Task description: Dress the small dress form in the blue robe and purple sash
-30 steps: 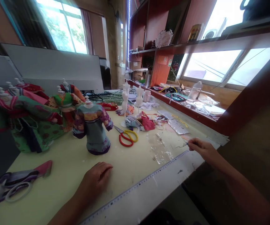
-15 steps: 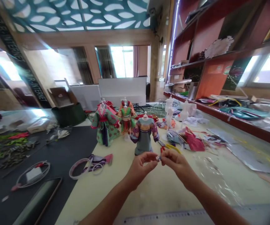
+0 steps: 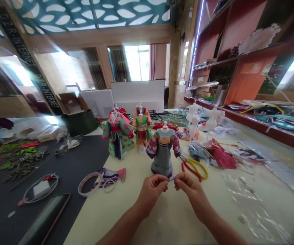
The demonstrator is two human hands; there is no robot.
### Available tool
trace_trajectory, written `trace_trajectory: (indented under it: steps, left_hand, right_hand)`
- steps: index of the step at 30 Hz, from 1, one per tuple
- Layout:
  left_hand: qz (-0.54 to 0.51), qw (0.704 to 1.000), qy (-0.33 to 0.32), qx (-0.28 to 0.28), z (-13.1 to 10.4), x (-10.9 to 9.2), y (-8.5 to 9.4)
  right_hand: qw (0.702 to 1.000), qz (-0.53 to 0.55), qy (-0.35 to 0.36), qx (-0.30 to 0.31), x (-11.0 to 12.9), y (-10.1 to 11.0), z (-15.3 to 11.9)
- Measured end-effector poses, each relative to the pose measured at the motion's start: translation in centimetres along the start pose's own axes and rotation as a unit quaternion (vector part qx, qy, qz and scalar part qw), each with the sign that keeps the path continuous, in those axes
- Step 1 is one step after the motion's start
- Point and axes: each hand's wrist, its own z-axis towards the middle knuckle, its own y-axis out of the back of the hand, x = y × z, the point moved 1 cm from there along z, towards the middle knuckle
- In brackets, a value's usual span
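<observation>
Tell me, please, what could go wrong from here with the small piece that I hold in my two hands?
The small piece is tiny between the fingertips of the left hand and right hand, so it could slip and be hard to find.
The grey-blue dressed figure stands just beyond the fingers; a quick move might knock it.
The scissors lie near its sleeve and could snag the cloth if pushed.

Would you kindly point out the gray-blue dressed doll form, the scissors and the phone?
Gray-blue dressed doll form (image 3: 162, 151): head view, garment's chest.
Scissors (image 3: 204, 171): head view, yellow handle.
Phone (image 3: 45, 217): head view, dark face.
</observation>
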Motion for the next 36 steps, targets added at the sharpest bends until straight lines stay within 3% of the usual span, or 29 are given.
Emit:
trace_trajectory:
  steps: [8, 20, 28, 32, 36]
  left_hand:
    - [-0.014, 0.999, 0.027, 0.027, 0.1, 1.4, -0.4]
    - [0.025, 1.000, 0.013, 0.007, 0.3, 1.5, 0.1]
    - [-0.050, 0.998, 0.030, 0.027, -0.1, 1.5, 0.2]
    - [-0.089, 0.994, 0.027, 0.063, 0.0, 1.6, 0.3]
    - [-0.114, 0.985, 0.061, 0.115, 0.1, 1.6, 0.4]
  right_hand:
    - [1.000, -0.022, -0.010, 0.001, -0.7, -0.1, -0.3]
    - [1.000, -0.012, -0.027, 0.007, -0.9, -0.2, -0.4]
    - [0.998, 0.025, -0.059, 0.005, -0.6, -0.4, -0.5]
    - [0.998, 0.022, -0.052, -0.006, -0.5, -0.1, -0.6]
    - [0.998, -0.001, -0.029, 0.061, 0.1, -0.1, -0.8]
